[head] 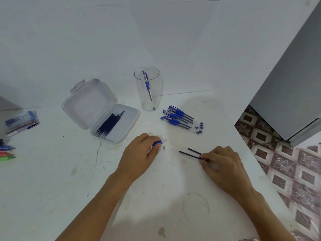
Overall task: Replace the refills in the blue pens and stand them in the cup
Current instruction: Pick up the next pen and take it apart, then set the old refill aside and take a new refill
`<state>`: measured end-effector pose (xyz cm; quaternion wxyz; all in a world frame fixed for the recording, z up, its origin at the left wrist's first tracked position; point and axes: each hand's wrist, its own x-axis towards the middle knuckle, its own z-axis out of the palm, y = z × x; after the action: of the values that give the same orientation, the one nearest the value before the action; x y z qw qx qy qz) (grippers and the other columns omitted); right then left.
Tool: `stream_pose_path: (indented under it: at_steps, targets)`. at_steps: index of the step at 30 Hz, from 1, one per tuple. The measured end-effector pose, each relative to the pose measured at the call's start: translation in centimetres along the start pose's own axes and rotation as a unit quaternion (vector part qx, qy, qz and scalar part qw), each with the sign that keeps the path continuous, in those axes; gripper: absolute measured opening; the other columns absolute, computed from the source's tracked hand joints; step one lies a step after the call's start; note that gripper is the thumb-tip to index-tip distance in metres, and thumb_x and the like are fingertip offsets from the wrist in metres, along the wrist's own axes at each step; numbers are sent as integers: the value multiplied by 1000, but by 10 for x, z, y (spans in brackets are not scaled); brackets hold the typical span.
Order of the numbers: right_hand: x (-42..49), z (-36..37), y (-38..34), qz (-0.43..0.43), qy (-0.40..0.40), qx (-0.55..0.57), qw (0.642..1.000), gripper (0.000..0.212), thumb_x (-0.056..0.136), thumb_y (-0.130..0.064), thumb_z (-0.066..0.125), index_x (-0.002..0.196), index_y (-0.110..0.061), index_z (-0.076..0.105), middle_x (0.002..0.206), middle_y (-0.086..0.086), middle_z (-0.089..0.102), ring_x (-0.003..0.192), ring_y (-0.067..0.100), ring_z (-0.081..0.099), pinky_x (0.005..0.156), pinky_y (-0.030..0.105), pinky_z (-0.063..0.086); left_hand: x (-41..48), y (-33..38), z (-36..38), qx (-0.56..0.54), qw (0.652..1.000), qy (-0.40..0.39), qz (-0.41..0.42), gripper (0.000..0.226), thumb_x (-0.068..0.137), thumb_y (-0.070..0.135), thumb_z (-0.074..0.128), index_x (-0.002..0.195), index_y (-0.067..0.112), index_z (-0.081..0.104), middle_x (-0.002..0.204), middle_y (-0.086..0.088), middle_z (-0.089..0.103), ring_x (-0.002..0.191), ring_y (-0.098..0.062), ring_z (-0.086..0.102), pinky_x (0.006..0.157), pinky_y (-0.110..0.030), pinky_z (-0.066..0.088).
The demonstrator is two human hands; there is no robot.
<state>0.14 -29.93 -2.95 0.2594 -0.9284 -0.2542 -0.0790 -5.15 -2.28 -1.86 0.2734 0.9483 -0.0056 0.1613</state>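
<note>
A clear plastic cup stands at the back of the white table with one blue pen upright inside. Several blue pens lie in a bunch to its right. An open clear box on the left holds several dark refills. My left hand grips a blue pen part close to the table. My right hand pinches a dark refill that points left. A second refill lies just behind it; whether my fingers hold it too is unclear.
Packets of pens and coloured pens lie at the left edge. The table ends at the right, with tiled floor below and a grey cabinet beyond. A small dark speck sits by my left hand.
</note>
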Motion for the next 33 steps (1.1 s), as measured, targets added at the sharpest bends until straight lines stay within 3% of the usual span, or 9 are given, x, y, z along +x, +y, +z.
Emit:
stream_pose_path:
  at_steps: [6,11,21,26,33]
  targets:
    - [2,1,0,1,4,2,1000,16,81,-35,77,96,-31,76,84,-14,60,79,13,52,72,38,48,-2,2,1,6,1000,-5,-11,28,97,40,47,115,28,65,96,16,58,84,-3,54,70,-6,39]
    - [12,2,-5,47,-18,-3,999,44,82,-59,65,113,-29,71,97,-10,59,89,13,53,83,30,45,-1,3,-1,5,1000,-6,-15,31,97,41,45,116,27,65,97,16,58,84,-3,54,70,-3,37]
    - [25,17,-14,-6,-52,25,998,23,89,-23,68,112,-26,74,89,-10,60,78,12,53,73,32,49,0,3,-1,6,1000,-10,-13,26,98,36,50,115,24,65,96,12,60,83,-4,55,72,-11,43]
    - [25,19,-16,-6,-67,31,997,28,89,-18,67,116,-25,72,92,-9,60,80,13,56,75,37,53,-1,1,-1,6,1000,-10,-18,28,97,39,47,116,26,65,97,15,59,83,-3,54,71,-4,37]
    - [25,18,-20,9,-71,21,997,31,90,-20,65,120,-26,70,95,-10,60,84,12,54,78,37,51,-2,-3,-1,4,1000,-10,-20,29,98,39,47,117,28,65,98,17,57,85,-3,53,72,-4,38]
